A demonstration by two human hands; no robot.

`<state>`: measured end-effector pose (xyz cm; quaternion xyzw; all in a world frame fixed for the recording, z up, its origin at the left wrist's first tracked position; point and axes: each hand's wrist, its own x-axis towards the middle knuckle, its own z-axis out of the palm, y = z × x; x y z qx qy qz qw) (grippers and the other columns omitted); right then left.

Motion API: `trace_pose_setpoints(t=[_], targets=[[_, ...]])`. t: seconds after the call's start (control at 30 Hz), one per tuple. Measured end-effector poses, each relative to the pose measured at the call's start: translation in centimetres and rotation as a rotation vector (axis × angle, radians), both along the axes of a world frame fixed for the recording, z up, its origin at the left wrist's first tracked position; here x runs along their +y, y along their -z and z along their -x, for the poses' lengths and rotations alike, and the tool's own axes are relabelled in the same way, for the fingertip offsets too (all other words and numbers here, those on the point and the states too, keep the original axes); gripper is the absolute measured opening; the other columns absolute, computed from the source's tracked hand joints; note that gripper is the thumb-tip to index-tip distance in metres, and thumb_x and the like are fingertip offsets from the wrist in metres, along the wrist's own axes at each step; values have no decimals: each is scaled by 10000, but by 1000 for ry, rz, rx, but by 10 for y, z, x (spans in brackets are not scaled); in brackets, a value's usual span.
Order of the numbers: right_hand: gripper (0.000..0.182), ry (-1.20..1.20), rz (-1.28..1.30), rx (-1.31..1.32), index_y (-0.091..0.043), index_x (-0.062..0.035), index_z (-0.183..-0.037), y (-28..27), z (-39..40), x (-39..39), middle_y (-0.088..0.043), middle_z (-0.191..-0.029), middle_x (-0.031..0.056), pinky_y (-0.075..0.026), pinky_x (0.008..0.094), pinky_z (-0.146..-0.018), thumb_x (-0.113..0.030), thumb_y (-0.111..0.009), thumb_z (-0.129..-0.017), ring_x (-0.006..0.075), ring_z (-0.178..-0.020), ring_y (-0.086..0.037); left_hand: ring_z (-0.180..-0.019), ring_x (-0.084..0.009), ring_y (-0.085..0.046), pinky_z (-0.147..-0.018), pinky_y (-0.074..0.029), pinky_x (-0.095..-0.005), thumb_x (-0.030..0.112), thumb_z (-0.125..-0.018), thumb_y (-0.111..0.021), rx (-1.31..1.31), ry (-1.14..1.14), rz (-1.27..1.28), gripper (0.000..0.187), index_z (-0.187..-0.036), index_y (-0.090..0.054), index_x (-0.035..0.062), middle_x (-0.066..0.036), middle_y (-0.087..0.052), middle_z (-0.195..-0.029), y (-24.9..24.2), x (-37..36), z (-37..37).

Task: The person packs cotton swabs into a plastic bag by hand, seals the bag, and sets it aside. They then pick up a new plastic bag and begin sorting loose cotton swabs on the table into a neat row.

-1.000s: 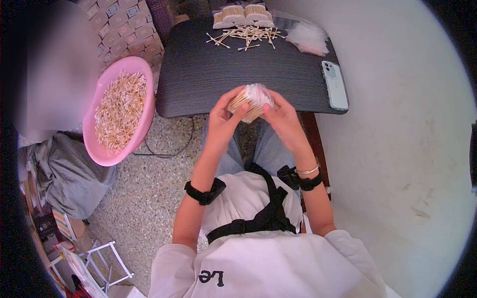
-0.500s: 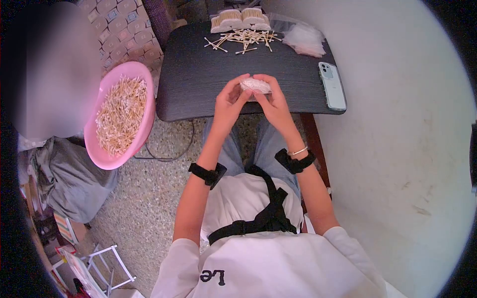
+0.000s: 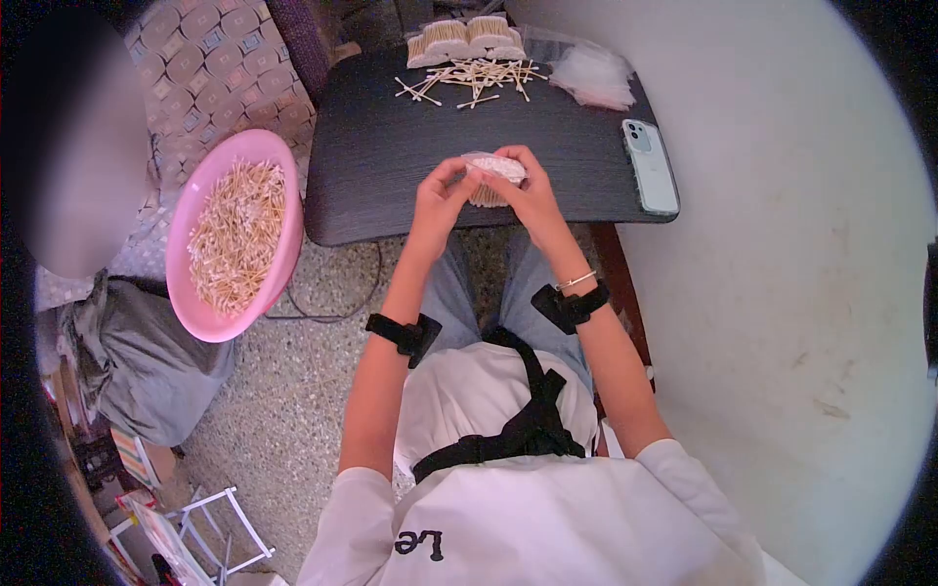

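Note:
A bundle of cotton swabs, in what looks like a clear plastic bag, is held upright near the front edge of the black table. My left hand grips its left side, with fingers at the white cotton tops. On the right side my right hand is closed round the bundle, its thumb near the tops. Farther back lie loose cotton swabs, with packed swab bundles behind them.
Clear plastic bags lie at the table's back right, and a phone near its right edge. A pink basin full of swabs stands left of the table. Another person, blurred, is at the far left. A wall rises on the right.
The bundle has tilted or risen, so its sticks now show below the white tops. My left fingers have shifted along the top of the bag. The view has moved slightly.

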<state>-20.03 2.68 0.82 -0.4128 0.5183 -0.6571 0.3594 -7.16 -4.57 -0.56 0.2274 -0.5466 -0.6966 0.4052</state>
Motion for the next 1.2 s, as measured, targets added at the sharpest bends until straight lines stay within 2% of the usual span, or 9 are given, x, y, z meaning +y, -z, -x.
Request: trace_pose_setpoints(t=[0.2, 0.3, 0.4, 0.6, 0.7, 0.8, 0.87, 1.07, 1.2], targets=[[253, -44, -57, -101, -566, -55, -1033, -1, 3, 0, -587, -961, -2, -458, 230, -738, -191, -695, -863, 79, -875, -549, -954, -96, -569, -859, -442, -254, 184, -937, -609, -26, 26, -23, 200, -1055, -613, 23, -13, -634, -1024, -3, -1, 2], [246, -34, -75, -180, -577, -49, -1014, 0, 2, 0, -595, -939, -4, -453, 234, -739, -234, -670, -882, 80, -879, -550, -893, -71, -572, -795, -445, -237, 151, -910, -634, -19, -23, -98, 123, -972, -626, 45, 3, -631, -955, -3, 0, 7], [244, 6, -86, -215, -586, -42, -1012, 1, 0, -3, -605, -949, 2, -451, 244, -759, -248, -643, -896, 87, -890, -554, -873, -73, -580, -775, -445, -239, 132, -905, -605, 57, -29, -155, 104, -955, -625, 42, -5, -634, -939, 2, -1, 13], [218, 4, -30, -180, -583, -36, -1034, 1, -2, -4, -598, -1033, 27, -442, 260, -848, -210, -610, -905, 120, -954, -554, -959, -135, -614, -858, -460, -271, 98, -906, -537, 183, 100, -348, 143, -997, -606, 12, -64, -657, -1028, -16, -1, 11], [209, 15, -31, -185, -578, -40, -1035, 1, -2, -6, -590, -1036, 30, -435, 261, -868, -204, -602, -908, 128, -969, -549, -1046, -173, -606, -908, -462, -292, 103, -897, -543, 170, 185, -318, 259, -1131, -583, -1, -85, -636, -1142, -11, -10, 6], [197, 40, 1, -141, -573, -48, -1031, 7, -4, -8, -588, -1016, 26, -440, 264, -844, -200, -598, -910, 119, -947, -546, -1063, -157, -598, -938, -440, -281, 99, -922, -534, 174, 173, -335, 259, -1150, -587, -10, -101, -635, -1148, -35, 0, 4], [188, 34, -10, -131, -572, -53, -1027, 6, -4, -7, -587, -1008, 24, -444, 265, -823, -199, -597, -911, 111, -930, -543, -1073, -152, -590, -945, -436, -281, 117, -928, -545, 144, 199, -275, 282, -1177, -581, -10, -90, -635, -1152, -17, -8, 6], [187, 25, -68, -106, -566, -51, -1012, -1, -4, -1, -586, -1002, 28, -448, 258, -803, -208, -599, -916, 102, -924, -536, -1051, -129, -587, -921, -445, -274, 164, -933, -580, 53, 175, -192, 290, -1178, -600, 10, -58, -637, -1146, -12, -5, 12], [256, 53, -49, -177, -503, -62, -1086, -1, -6, -3, -576, -1028, 36, -452, 260, -810, -222, -609, -917, 114, -939, -543, -1002, -112, -593, -874, -459, -266, 171, -933, -593, 39, 129, -214, 281, -1166, -611, 16, -36, -643, -1104, -3, -3, 13]])
